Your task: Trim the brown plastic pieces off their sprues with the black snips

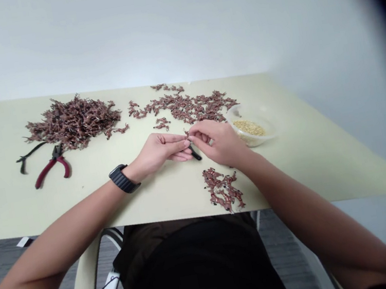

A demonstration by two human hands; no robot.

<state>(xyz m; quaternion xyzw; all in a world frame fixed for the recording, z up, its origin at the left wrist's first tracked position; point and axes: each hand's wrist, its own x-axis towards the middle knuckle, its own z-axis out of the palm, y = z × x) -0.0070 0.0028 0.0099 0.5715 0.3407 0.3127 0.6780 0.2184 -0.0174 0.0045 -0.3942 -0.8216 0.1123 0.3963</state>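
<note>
My left hand (160, 151) and my right hand (217, 143) meet over the middle of the pale table (2, 196). Both pinch one small reddish-brown part (187, 136) between their fingertips. A short black piece (195, 154) sticks out below the fingers; which hand grips it I cannot tell. A dark watch (123, 179) sits on my left wrist. A small heap of the same reddish parts (223, 190) lies just below my right wrist near the table's front edge.
A big pile of reddish parts (72, 121) lies at the back left, a looser spread (186, 106) at the back middle. Red-handled pliers (52, 167) and a black tool (28, 156) lie at left. A clear bowl of small yellowish bits (252, 127) stands beside my right hand.
</note>
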